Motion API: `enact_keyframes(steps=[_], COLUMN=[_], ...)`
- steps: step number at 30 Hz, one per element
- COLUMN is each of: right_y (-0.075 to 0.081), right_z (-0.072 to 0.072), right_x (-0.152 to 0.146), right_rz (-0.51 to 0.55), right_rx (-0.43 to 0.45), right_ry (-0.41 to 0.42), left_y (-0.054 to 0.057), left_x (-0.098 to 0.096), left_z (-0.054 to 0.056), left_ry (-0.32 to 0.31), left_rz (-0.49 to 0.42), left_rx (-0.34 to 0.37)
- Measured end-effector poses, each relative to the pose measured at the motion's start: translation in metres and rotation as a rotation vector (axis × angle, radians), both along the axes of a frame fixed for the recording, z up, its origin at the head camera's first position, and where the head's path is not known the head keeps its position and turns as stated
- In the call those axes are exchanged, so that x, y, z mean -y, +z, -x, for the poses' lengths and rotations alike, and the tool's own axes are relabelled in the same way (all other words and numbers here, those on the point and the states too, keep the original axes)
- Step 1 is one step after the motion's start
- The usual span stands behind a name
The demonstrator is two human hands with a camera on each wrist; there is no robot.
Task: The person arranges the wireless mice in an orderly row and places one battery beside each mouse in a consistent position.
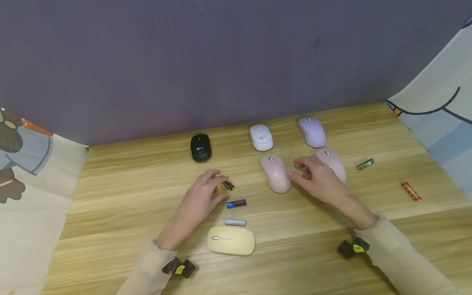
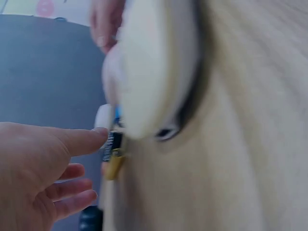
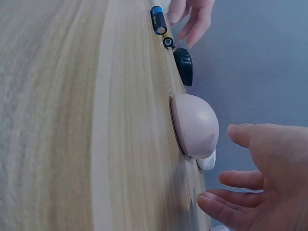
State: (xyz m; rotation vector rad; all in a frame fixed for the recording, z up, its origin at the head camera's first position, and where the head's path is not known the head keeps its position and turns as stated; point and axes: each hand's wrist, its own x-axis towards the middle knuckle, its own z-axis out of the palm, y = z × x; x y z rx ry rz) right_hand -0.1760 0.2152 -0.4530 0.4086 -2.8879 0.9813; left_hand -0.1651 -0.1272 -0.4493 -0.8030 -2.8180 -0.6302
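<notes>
My left hand (image 1: 200, 198) hovers with spread, slightly bent fingers beside a black battery (image 1: 228, 185) and a small yellow piece (image 1: 219, 188) near its fingertips. Just below lie a blue-and-black battery (image 1: 236, 203), a grey battery (image 1: 235, 222) and a yellow mouse (image 1: 231, 240). My right hand (image 1: 320, 180) sits between two pink mice, its fingers loosely bent and holding nothing. Its thumb is close to the right side of the nearer pink mouse (image 1: 276, 174); the other pink mouse (image 1: 333, 163) is partly hidden behind the hand. The right wrist view shows a gap between the fingers and the pink mouse (image 3: 195, 125).
Along the back of the wooden table (image 1: 140, 186) stand a black mouse (image 1: 201, 147), a white mouse (image 1: 262, 137) and a purple mouse (image 1: 312, 132). At right lie a green battery (image 1: 365, 164) and a red battery (image 1: 411, 191). A dark panel (image 1: 229, 56) rises behind.
</notes>
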Motion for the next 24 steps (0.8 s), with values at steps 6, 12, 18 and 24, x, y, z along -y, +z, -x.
enact_keyframes(steps=[6, 12, 18, 24], right_y=[0.001, 0.0, 0.001, 0.003], right_z=[-0.002, -0.002, -0.002, -0.003], right_x=[-0.002, -0.002, -0.002, -0.004], right_rz=[0.004, 0.005, 0.008, 0.016], right_rx=[-0.008, -0.016, -0.004, -0.016], right_ry=[-0.001, 0.004, 0.003, 0.006], left_y=[0.019, 0.029, 0.02, 0.002], left_x=[0.008, 0.01, 0.008, 0.01], left_z=[-0.015, -0.041, -0.073, -0.098], left_ry=[0.03, -0.111, -0.309, -0.4], left_rz=[-0.035, -0.018, 0.016, 0.06], left_rx=[-0.05, -0.13, -0.09, -0.147])
